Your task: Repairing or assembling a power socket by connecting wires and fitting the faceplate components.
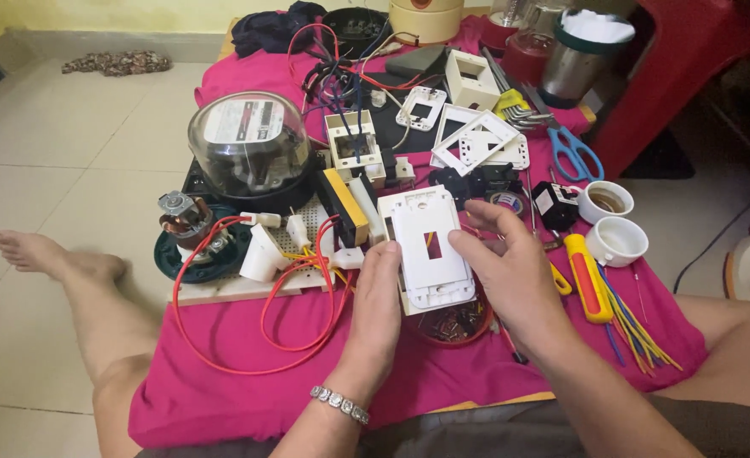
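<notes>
Both my hands hold a white plastic switch plate (428,248) with a small rectangular slot in its middle, over a low table covered in pink cloth (248,382). My left hand (376,298) grips its left edge, thumb side up. My right hand (508,270) grips its right edge, fingers curled over the top corner. Under the plate sits a small red bowl (455,326) of screws, partly hidden.
A perforated board (294,254) with red wires (222,356) and white fittings lies left. A glass-domed electric meter (249,144) and a small motor (186,219) stand beyond. A red-yellow screwdriver (587,276), loose coloured wires (638,326), white lamp holders (616,240), blue scissors (574,151) and more white plates (476,144) lie right and behind.
</notes>
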